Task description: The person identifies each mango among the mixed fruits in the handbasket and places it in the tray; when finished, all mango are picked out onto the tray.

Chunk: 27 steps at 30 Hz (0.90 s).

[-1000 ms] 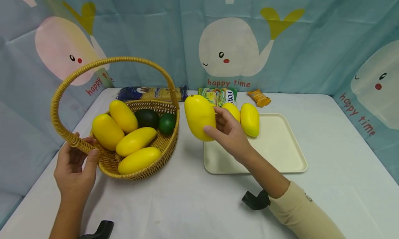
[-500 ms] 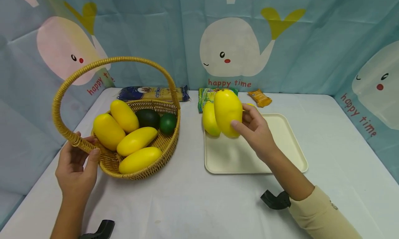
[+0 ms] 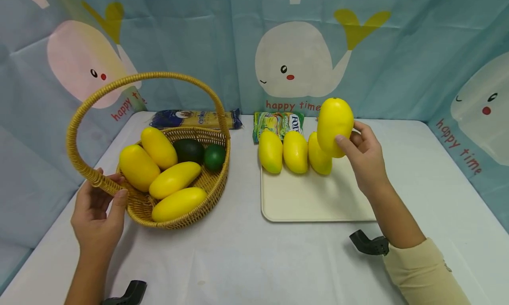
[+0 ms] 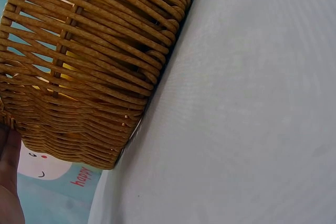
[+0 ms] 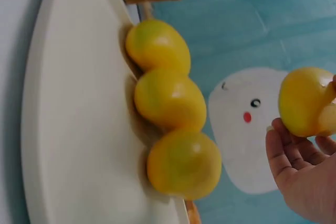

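My right hand (image 3: 366,159) holds a yellow mango (image 3: 333,121) upright in the air, thumb on its near side. Beneath it lies the cream tray (image 3: 310,203), where three mangoes (image 3: 295,152) stand in a row along the back edge; the held one partly covers the rightmost. In the right wrist view the held mango (image 5: 296,103) is clear of the tray. At the left, my left hand (image 3: 97,216) grips the wicker basket (image 3: 210,199) where its handle meets the rim. Several mangoes (image 3: 175,181) lie inside with a dark green avocado (image 3: 188,151) and a round green fruit (image 3: 214,158).
Behind the basket lies a blue-and-yellow packet (image 3: 195,118). A green packet (image 3: 278,121) sits behind the tray. The white table (image 3: 222,261) ends at a blue whale-print curtain (image 3: 191,40). The basket's tall handle (image 3: 155,75) arches over its fruit.
My right hand has carried the mango rightward, from left of the tray to above its back right, and raised it. The left hand keeps its grip on the basket.
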Each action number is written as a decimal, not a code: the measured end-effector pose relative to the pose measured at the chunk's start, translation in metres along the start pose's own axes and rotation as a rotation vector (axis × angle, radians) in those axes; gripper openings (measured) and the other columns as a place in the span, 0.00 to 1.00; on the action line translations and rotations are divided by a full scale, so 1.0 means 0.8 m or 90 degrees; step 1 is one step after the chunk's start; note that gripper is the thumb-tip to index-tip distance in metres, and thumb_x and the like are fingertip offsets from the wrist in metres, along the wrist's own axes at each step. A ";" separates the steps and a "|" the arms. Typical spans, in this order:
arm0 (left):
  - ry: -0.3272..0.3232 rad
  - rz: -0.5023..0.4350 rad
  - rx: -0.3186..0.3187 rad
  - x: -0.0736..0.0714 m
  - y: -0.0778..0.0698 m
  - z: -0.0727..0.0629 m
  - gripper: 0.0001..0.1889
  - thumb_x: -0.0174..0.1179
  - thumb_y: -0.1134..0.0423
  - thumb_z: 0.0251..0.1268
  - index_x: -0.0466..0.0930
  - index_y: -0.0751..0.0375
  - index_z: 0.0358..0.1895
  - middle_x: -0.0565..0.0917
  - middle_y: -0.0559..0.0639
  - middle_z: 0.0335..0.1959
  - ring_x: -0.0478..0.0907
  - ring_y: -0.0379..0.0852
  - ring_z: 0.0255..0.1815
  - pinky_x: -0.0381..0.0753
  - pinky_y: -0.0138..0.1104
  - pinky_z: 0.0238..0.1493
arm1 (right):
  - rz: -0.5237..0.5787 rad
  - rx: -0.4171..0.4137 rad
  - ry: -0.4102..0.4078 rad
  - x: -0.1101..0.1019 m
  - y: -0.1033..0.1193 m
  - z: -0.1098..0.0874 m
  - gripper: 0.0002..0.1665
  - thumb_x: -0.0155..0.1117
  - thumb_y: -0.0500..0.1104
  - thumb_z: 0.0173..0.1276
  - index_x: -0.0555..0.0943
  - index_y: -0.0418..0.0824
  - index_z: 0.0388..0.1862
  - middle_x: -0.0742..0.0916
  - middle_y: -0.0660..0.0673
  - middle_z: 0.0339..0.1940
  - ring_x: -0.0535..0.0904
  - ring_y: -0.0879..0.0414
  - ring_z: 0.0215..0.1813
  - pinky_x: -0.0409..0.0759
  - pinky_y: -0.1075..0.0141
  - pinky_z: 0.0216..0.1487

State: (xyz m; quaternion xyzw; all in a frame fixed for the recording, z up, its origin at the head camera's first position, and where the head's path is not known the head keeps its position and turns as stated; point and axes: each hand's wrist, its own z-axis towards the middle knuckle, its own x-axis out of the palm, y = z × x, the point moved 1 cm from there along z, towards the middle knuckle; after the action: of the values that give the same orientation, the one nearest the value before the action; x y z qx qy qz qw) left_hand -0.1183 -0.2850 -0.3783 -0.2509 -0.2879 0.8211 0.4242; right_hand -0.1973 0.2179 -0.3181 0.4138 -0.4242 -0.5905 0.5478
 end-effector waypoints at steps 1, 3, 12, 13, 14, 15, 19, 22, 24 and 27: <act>0.001 0.001 0.000 -0.001 0.002 0.000 0.30 0.58 0.84 0.61 0.68 0.73 0.69 0.81 0.63 0.53 0.80 0.47 0.55 0.75 0.29 0.61 | -0.004 0.009 -0.009 -0.004 -0.001 0.002 0.29 0.63 0.42 0.74 0.67 0.40 0.71 0.78 0.37 0.61 0.75 0.48 0.59 0.78 0.72 0.56; 0.005 0.007 -0.001 -0.001 0.003 -0.001 0.30 0.58 0.84 0.61 0.68 0.72 0.69 0.81 0.63 0.54 0.79 0.46 0.56 0.75 0.28 0.62 | -0.008 0.030 -0.028 -0.013 -0.003 0.006 0.31 0.64 0.44 0.73 0.67 0.40 0.71 0.77 0.37 0.62 0.74 0.48 0.60 0.79 0.73 0.55; 0.003 0.004 0.005 0.001 0.002 0.000 0.30 0.58 0.84 0.61 0.68 0.73 0.69 0.81 0.61 0.54 0.80 0.47 0.55 0.75 0.29 0.62 | -0.117 0.206 -0.097 -0.054 -0.021 0.021 0.41 0.65 0.56 0.71 0.63 0.41 0.76 0.76 0.47 0.57 0.74 0.55 0.55 0.79 0.75 0.46; 0.003 0.006 0.005 0.001 0.002 0.000 0.30 0.58 0.84 0.61 0.68 0.72 0.69 0.81 0.61 0.54 0.80 0.47 0.55 0.75 0.29 0.62 | -0.142 0.231 -0.094 -0.058 -0.023 0.022 0.43 0.64 0.57 0.71 0.62 0.41 0.77 0.76 0.48 0.56 0.74 0.56 0.54 0.79 0.75 0.45; 0.003 0.007 0.005 0.001 0.002 0.000 0.30 0.58 0.84 0.61 0.68 0.72 0.69 0.81 0.60 0.54 0.80 0.47 0.55 0.75 0.29 0.62 | -0.166 0.253 -0.090 -0.060 -0.026 0.023 0.44 0.63 0.59 0.71 0.60 0.40 0.77 0.76 0.48 0.55 0.74 0.56 0.53 0.79 0.75 0.44; 0.001 0.006 0.005 0.001 0.002 0.000 0.30 0.58 0.84 0.61 0.68 0.72 0.69 0.81 0.60 0.54 0.80 0.47 0.55 0.75 0.29 0.62 | -0.184 0.273 -0.083 -0.063 -0.030 0.025 0.45 0.62 0.59 0.71 0.59 0.40 0.78 0.75 0.48 0.55 0.73 0.57 0.52 0.79 0.74 0.43; -0.001 0.009 0.002 0.000 0.003 -0.001 0.30 0.58 0.84 0.61 0.68 0.72 0.69 0.82 0.60 0.54 0.80 0.46 0.56 0.75 0.29 0.62 | -0.241 0.343 -0.058 -0.069 -0.043 0.029 0.48 0.59 0.61 0.72 0.56 0.39 0.80 0.74 0.45 0.59 0.72 0.55 0.52 0.78 0.70 0.48; -0.002 0.013 -0.001 0.000 0.003 -0.001 0.30 0.58 0.84 0.62 0.68 0.71 0.69 0.82 0.60 0.54 0.80 0.46 0.56 0.75 0.29 0.62 | -0.272 0.381 -0.042 -0.072 -0.051 0.031 0.50 0.59 0.62 0.72 0.53 0.39 0.81 0.72 0.38 0.66 0.70 0.50 0.56 0.76 0.65 0.53; -0.002 0.012 -0.001 -0.001 0.004 -0.001 0.30 0.58 0.84 0.61 0.68 0.71 0.69 0.82 0.61 0.54 0.80 0.46 0.56 0.75 0.29 0.62 | -0.286 0.398 -0.029 -0.074 -0.055 0.031 0.51 0.58 0.62 0.72 0.52 0.39 0.82 0.69 0.34 0.70 0.69 0.46 0.60 0.75 0.63 0.55; 0.003 0.022 -0.001 -0.002 0.004 -0.001 0.30 0.58 0.84 0.62 0.68 0.71 0.69 0.81 0.61 0.54 0.80 0.46 0.56 0.75 0.29 0.62 | -0.297 0.408 -0.006 -0.078 -0.059 0.030 0.51 0.57 0.62 0.72 0.50 0.37 0.82 0.67 0.29 0.72 0.68 0.43 0.62 0.78 0.64 0.52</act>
State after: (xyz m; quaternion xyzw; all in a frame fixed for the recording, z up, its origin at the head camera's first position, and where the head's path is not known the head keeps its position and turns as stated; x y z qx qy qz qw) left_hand -0.1189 -0.2875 -0.3809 -0.2579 -0.2834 0.8274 0.4106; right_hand -0.2306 0.2830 -0.3541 0.6463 -0.4842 -0.5387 0.2400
